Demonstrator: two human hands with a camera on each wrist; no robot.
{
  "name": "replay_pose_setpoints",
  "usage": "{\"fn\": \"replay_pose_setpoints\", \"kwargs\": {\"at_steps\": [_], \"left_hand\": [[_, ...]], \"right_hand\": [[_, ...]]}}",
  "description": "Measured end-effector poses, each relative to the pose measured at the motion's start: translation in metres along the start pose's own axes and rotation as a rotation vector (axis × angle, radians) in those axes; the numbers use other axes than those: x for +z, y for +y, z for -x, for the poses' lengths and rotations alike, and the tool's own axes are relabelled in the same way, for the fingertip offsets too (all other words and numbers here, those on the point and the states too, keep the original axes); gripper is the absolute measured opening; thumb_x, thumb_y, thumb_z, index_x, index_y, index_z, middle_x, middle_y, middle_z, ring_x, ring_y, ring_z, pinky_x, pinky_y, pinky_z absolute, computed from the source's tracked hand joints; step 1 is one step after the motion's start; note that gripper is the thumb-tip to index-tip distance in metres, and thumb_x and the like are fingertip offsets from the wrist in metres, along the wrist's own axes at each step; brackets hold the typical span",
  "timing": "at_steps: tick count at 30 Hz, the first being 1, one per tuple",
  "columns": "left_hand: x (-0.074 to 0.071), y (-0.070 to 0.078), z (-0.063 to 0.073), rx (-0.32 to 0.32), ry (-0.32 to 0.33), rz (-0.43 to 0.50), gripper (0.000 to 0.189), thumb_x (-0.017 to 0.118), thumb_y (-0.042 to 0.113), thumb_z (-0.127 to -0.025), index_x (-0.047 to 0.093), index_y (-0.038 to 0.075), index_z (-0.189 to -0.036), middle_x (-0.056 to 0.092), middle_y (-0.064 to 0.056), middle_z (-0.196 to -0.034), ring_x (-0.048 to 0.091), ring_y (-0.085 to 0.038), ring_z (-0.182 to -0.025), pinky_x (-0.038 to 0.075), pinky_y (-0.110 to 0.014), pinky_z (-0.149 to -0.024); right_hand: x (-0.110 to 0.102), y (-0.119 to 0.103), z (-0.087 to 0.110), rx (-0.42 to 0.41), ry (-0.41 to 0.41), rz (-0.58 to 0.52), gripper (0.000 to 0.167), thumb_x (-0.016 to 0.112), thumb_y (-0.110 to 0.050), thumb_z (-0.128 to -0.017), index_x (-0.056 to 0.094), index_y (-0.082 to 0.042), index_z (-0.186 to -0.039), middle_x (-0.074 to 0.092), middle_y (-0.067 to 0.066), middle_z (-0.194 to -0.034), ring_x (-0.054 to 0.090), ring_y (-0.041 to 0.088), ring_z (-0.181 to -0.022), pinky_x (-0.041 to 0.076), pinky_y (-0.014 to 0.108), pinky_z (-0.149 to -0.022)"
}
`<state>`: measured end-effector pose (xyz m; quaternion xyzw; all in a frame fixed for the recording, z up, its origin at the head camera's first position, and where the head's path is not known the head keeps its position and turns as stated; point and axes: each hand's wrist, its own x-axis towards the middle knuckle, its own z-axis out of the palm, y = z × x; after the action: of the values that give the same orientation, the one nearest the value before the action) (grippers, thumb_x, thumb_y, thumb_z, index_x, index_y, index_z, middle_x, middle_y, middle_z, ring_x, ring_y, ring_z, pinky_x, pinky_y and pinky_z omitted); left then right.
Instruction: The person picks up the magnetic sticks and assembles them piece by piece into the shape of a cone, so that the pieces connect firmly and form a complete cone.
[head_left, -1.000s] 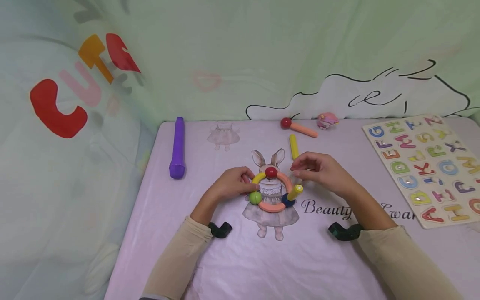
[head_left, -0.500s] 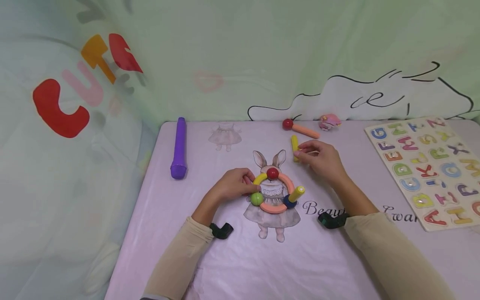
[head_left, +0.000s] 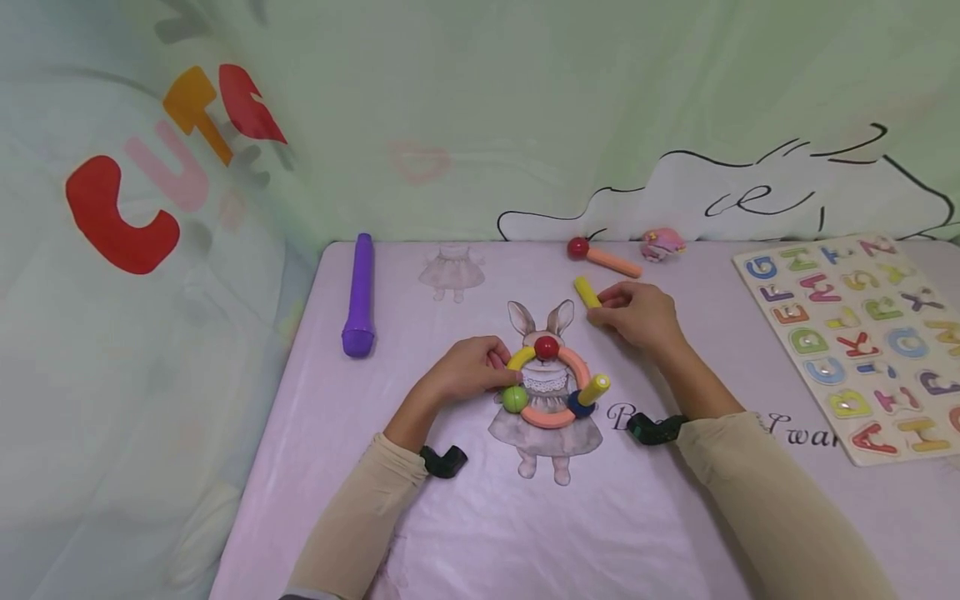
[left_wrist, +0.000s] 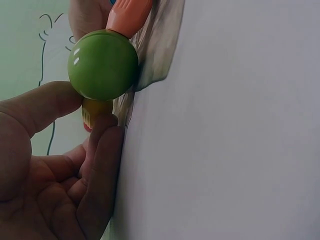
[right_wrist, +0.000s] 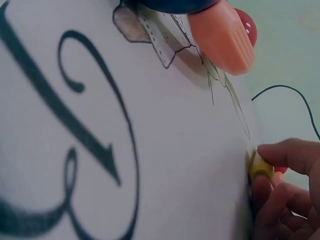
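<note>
1. Presently in my right hand (head_left: 636,317): one yellow stick (head_left: 587,292), near end pinched between thumb and fingers, located beyond the ring (head_left: 547,417) and to its right. Whether it is off the tabletop (head_left: 480,533), I cannot tell.
2. Change: a second ago this hand was apart from the stick; now I grip it, and its far end has swung left. I judge the stick to be the piece being taken up.
3. Right arm: reaching forward and inward, wrist low, fingers curled, pointing left.
4. Ring, one: lying on the rabbit print (head_left: 543,442); red ball (head_left: 547,347), green ball (left_wrist: 102,65), dark blue ball (head_left: 579,406). A yellow peg (head_left: 597,387) rises, tilted, from the blue.
5. Left hand (head_left: 472,367): thumb and fingers gripping the ring's yellow arc (head_left: 521,358) beside the green ball; pose unchanged, forearm angled inward.
6. Farther out: red-tipped orange stick (head_left: 613,262), pink object (head_left: 663,244), purple microphone-shaped toy (head_left: 360,292), letter board (head_left: 813,417).
</note>
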<state>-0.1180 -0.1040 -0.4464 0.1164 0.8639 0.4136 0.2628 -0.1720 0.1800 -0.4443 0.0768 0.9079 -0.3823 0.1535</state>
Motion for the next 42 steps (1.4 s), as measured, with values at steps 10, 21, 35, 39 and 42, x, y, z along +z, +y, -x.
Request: {"fn": "replay_pose_setpoints", "kwargs": {"at_steps": [10, 21, 35, 39, 42], "left_hand": [[0.001, 0.000, -0.001, -0.003, 0.002, -0.004, 0.026, 0.078, 0.031, -0.089, 0.065, 0.010, -0.098, 0.062, 0.000, -0.083, 0.056, -0.011, -0.073, 0.046, -0.023, -0.066], [0.001, -0.002, -0.001, -0.005, -0.005, -0.003, 0.027, 0.078, 0.031, -0.089, 0.064, 0.010, -0.100, 0.063, -0.001, -0.086, 0.057, -0.012, -0.075, 0.046, -0.023, -0.068], [-0.001, -0.005, -0.003, 0.045, -0.032, 0.139, 0.026, 0.073, 0.021, -0.094, 0.062, 0.008, -0.113, 0.067, -0.003, -0.094, 0.063, -0.013, -0.074, 0.053, -0.024, -0.067], [0.001, -0.004, -0.004, 0.080, -0.031, 0.112, 0.033, 0.069, 0.025, -0.097, 0.064, 0.009, -0.125, 0.072, -0.005, -0.101, 0.065, -0.013, -0.074, 0.054, -0.025, -0.068], [0.000, -0.003, -0.002, 0.089, -0.044, 0.083, 0.043, 0.071, 0.029, -0.096, 0.061, 0.013, -0.134, 0.072, -0.005, -0.111, 0.066, -0.011, -0.080, 0.055, -0.026, -0.073]], "right_hand": [[-0.006, -0.002, 0.010, -0.048, -0.180, 0.092, 0.038, 0.071, -0.032, -0.091, 0.069, -0.005, -0.118, 0.068, 0.010, -0.095, 0.058, 0.023, -0.083, 0.047, 0.027, -0.068], [-0.009, 0.017, 0.014, -0.091, -0.372, -0.217, 0.043, 0.058, -0.026, -0.103, 0.052, -0.003, -0.139, 0.065, 0.009, -0.101, 0.063, 0.016, -0.081, 0.054, 0.024, -0.072], [0.011, 0.017, 0.020, -0.286, -0.308, -0.396, 0.054, 0.067, -0.039, -0.099, 0.048, -0.009, -0.140, 0.073, 0.008, -0.122, 0.066, 0.016, -0.094, 0.056, 0.023, -0.079], [0.015, 0.015, 0.024, -0.351, -0.309, -0.444, 0.052, 0.068, -0.031, -0.099, 0.048, -0.005, -0.140, 0.072, 0.013, -0.127, 0.069, 0.014, -0.107, 0.057, 0.024, -0.089], [0.017, 0.013, 0.026, -0.387, -0.322, -0.460, 0.051, 0.069, -0.029, -0.099, 0.049, -0.005, -0.140, 0.071, 0.013, -0.129, 0.069, 0.012, -0.111, 0.056, 0.022, -0.092]]}}
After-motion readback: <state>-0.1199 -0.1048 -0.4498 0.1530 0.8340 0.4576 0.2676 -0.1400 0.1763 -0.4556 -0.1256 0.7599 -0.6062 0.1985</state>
